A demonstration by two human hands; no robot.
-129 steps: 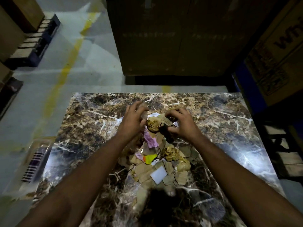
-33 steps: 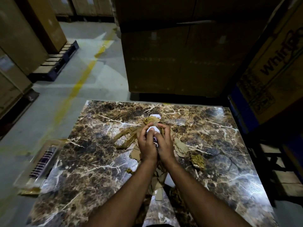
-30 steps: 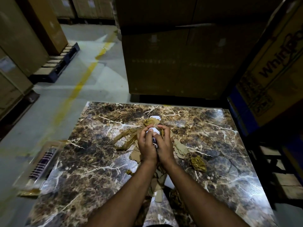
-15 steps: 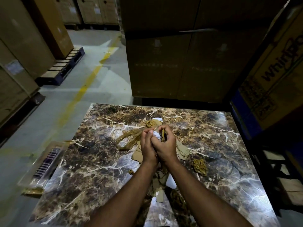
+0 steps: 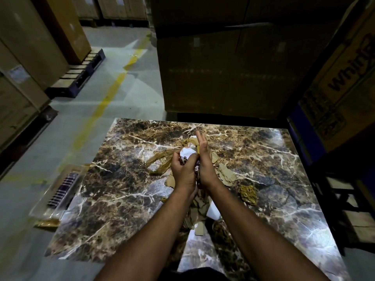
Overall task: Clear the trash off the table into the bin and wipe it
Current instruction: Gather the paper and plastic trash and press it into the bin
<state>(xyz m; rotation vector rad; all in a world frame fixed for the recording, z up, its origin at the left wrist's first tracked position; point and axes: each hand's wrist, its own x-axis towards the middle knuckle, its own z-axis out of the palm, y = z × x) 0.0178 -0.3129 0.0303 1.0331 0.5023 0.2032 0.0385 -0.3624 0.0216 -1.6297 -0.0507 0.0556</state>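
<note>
Person at a marble-topped table (image 5: 113,191), both forearms reaching over its near edge, hands raised together above the middle of the top. The left hand (image 5: 183,169) has its fingers curled around a wad of crumpled white paper (image 5: 187,153), which pokes out above the knuckles. The right hand (image 5: 204,161) stands edge-on beside it, fingers straight and pointing away from the body, palm pressed flat against the side of the wad; it clasps nothing. Something darker sits between the two palms, though the dim light leaves its nature uncertain.

Beneath and around the hands lies the remaining trash, all resting on the tabletop: a long brown paper strip (image 5: 160,161) to the left of the hands, torn cardboard scraps (image 5: 226,173) just to their right, a crumpled golden-brown ball (image 5: 248,193) a little further right and apart from the scraps, and a white slip (image 5: 213,210) partly under the right forearm among more brown pieces.

On the floor by the table's left edge stands a clear plastic bin (image 5: 60,191). Stacked cardboard boxes (image 5: 223,63) rise beyond the table's far edge, and a yellow floor line (image 5: 107,98) runs diagonally past a pallet (image 5: 81,76).
</note>
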